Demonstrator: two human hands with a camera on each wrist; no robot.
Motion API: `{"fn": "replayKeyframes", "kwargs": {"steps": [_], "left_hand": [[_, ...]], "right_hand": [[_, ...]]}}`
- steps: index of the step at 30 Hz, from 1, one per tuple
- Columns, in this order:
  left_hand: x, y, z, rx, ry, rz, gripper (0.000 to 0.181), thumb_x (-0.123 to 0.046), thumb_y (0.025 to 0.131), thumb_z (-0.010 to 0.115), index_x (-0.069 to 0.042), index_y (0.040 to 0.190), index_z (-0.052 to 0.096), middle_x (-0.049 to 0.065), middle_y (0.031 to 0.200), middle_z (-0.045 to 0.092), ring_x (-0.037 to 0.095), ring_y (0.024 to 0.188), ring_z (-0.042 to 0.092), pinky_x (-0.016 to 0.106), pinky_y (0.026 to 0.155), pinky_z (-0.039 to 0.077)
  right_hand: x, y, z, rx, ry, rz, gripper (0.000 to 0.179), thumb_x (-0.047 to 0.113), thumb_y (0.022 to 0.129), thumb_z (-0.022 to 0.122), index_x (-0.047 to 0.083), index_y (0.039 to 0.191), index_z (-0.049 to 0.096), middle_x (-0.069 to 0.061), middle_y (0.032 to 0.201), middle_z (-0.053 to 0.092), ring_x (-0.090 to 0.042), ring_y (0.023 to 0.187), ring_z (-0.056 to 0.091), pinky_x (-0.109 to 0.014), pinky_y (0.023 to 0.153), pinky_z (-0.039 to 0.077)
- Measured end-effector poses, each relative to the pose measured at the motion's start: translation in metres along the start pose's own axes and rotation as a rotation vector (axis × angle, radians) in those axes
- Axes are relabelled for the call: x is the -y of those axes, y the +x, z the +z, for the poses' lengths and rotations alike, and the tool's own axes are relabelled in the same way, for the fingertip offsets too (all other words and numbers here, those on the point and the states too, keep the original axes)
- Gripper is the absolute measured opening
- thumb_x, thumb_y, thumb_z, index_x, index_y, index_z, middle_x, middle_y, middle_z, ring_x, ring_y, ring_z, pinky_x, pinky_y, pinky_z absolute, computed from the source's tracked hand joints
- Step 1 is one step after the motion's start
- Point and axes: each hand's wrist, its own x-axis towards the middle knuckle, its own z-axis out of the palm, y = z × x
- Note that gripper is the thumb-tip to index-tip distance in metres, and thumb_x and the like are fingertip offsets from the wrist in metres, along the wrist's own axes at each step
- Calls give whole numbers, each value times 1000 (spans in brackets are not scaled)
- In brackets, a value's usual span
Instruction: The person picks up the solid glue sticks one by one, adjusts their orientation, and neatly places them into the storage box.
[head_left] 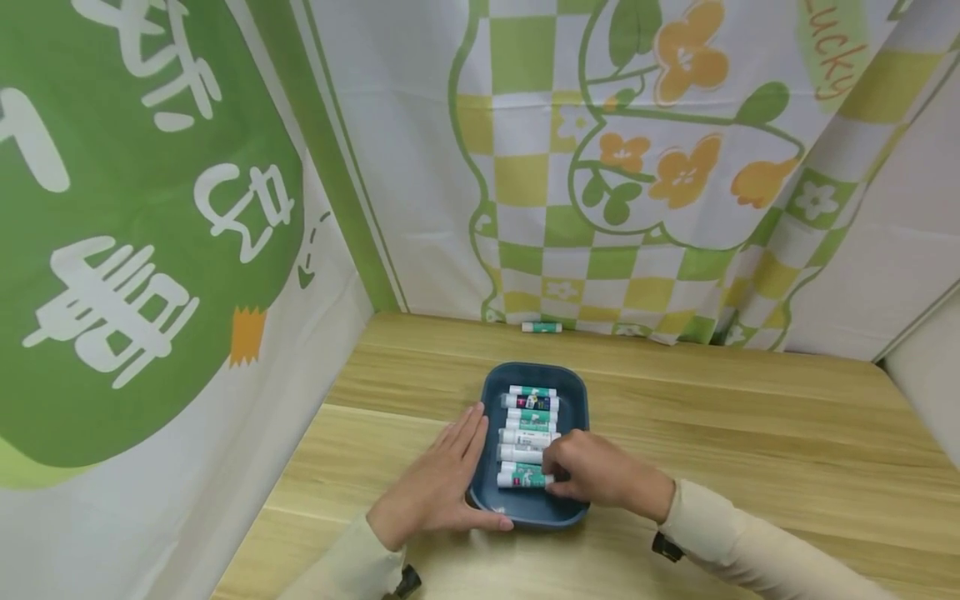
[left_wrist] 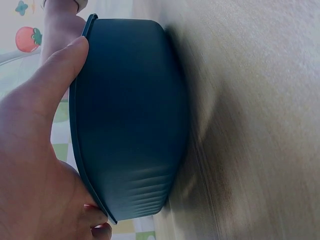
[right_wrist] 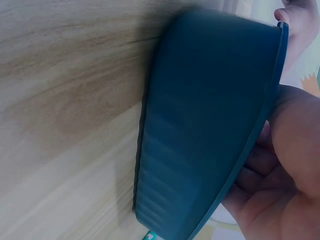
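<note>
A dark blue plastic bin (head_left: 551,517) stands on the wooden table with several glue sticks (head_left: 530,417) laid crosswise in a column inside it. Their labels are green, white or dark. My left hand (head_left: 442,483) rests along the bin's left rim with its fingers straight, and the thumb lies at the near rim. Over the right rim reaches my right hand (head_left: 592,471), its fingers curled. Its thumb and fingertips pinch the right end of the nearest glue stick (head_left: 521,481). In the right wrist view the bin's wall (right_wrist: 200,125) hides the fingertips.
Another glue stick (head_left: 542,327) lies at the table's back edge, against the patterned curtain (head_left: 525,183). The wooden tabletop (head_left: 712,433) extends to both sides of the bin. A green and white cloth (head_left: 150,250) hangs at the left.
</note>
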Motion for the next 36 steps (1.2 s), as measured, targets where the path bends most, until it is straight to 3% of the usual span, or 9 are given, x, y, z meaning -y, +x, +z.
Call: {"fn": "replayKeyframes", "kwargs": {"steps": [4,15,23,27,29,33,36], "left_hand": [[0,0,0,2,-3,-4,140,-94,77,60,0,169,12,17,179,0,33,167,6,50,135,21],[-1,0,0,9,0,-8,139,-94,77,59,0,169,12,17,179,0,32,167,5,50,135,20],[-1,-1,0,-1,5,12,137,-91,79,61,1,168,14,19,179,2,35,167,8,52,134,22],[-1,-1,2,-7,10,14,137,-92,79,60,2,168,13,19,179,2,35,167,8,51,134,22],[-1,-1,2,-4,9,7,139,-93,78,59,0,169,12,18,179,0,34,167,7,50,135,21],[0,0,1,-10,9,6,140,-94,76,60,0,169,11,17,179,0,34,167,7,51,135,20],[0,0,1,-17,16,8,141,-93,76,62,1,168,12,18,179,1,36,167,8,51,134,21]], "right_hand": [[3,2,3,12,-33,29,12,16,88,85,9,96,79,2,83,76,5,65,57,-12,61,52],[8,6,8,14,-113,99,18,22,86,89,14,79,74,10,65,62,1,56,51,-14,52,46],[4,6,5,3,-56,64,17,17,88,86,15,77,73,11,62,62,3,54,51,-12,51,47],[0,6,-7,-47,-11,26,17,16,89,85,13,78,73,10,66,66,6,56,51,-12,53,47],[-4,7,-18,-111,-13,14,18,14,89,84,14,76,72,9,67,67,6,57,50,-12,52,46],[-17,9,-50,-223,-3,46,15,9,91,81,12,78,74,5,70,70,3,59,55,-16,53,50],[-30,12,-73,-277,-28,101,6,9,93,79,6,88,78,-3,81,77,-6,69,68,-26,63,60]]}}
